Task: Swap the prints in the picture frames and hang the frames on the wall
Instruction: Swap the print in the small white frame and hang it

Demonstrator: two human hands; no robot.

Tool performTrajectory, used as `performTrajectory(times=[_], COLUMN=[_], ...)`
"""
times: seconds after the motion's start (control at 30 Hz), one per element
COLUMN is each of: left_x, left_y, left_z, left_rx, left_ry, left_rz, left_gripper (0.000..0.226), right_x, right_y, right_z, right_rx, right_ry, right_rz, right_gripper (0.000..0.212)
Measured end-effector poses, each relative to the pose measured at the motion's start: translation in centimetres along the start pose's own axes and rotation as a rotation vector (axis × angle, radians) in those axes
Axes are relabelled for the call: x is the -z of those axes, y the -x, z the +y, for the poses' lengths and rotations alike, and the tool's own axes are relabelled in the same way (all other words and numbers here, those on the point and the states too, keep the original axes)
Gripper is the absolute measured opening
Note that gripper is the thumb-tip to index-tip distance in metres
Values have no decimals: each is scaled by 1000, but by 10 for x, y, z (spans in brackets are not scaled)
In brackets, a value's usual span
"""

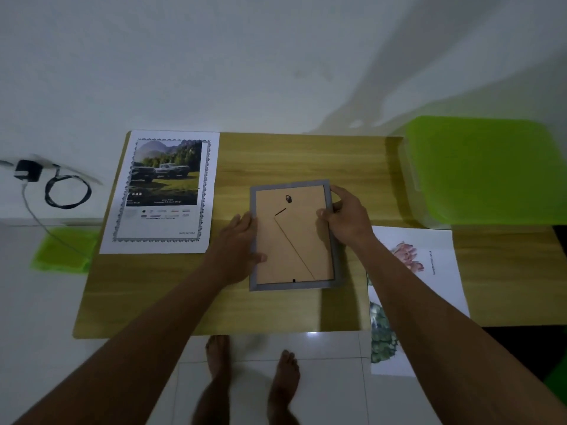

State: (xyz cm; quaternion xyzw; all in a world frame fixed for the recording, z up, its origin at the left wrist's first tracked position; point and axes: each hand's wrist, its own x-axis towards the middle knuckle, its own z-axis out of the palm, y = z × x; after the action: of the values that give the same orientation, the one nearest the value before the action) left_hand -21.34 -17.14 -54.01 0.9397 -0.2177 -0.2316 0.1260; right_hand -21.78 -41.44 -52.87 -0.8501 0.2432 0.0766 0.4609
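A grey picture frame [294,237] lies face down on the wooden table [300,157], its tan backing board with hanger and stand facing up. My left hand [237,243] grips the frame's left edge. My right hand [345,216] holds its upper right edge, thumb on the backing. A print of trucks in a mountain meadow [162,191] lies flat at the table's left. A flower print [423,271] lies at the right, partly under my right forearm and hanging over the table's front edge.
A green plastic box [484,170] stands at the table's right end against the white wall. On the left, a black charger with coiled cable [61,188] sits on a white ledge, above a green lid [64,250]. My bare feet stand on white tiles below.
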Motion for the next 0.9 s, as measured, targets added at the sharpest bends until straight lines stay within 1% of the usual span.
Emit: performTrajectory(times=[0.07,0.17,0.27,0.37,0.47,0.53,0.6,0.67,0.73,0.83,0.9], left_x=[1,3,6,8,9,9,8,6,3,-5,-9], left_y=[-3,-8,-10,-10,-8,-7,-6,-1,6,20,22], left_z=[-2,-4,-3,0,1,1,2,4,3,-2,-3], left_rx=[-4,0,21,35,32,31,15,-22,-61,-73,-73], left_ry=[18,2,-40,-50,-52,-37,-36,-64,-59,-28,-51], left_rz=[-31,-54,-41,-30,-33,-38,-19,10,-3,-93,-112], left_gripper=[92,93,92,91,91,91,91,88,88,110,117], right_x=[-2,-7,-15,-17,-16,-14,-14,-16,-18,-22,-26], right_y=[0,-1,-7,-11,-4,10,28,47,65,79,83], right_z=[4,7,12,16,15,11,8,10,15,35,47], right_rx=[6,23,52,70,127,195,310,418,477,516,539], right_ry=[34,79,208,281,382,470,545,540,545,624,629], right_rz=[8,22,30,20,20,13,-1,-24,-83,-214,-272], right_gripper=[59,44,30,24,18,21,26,26,28,50,54])
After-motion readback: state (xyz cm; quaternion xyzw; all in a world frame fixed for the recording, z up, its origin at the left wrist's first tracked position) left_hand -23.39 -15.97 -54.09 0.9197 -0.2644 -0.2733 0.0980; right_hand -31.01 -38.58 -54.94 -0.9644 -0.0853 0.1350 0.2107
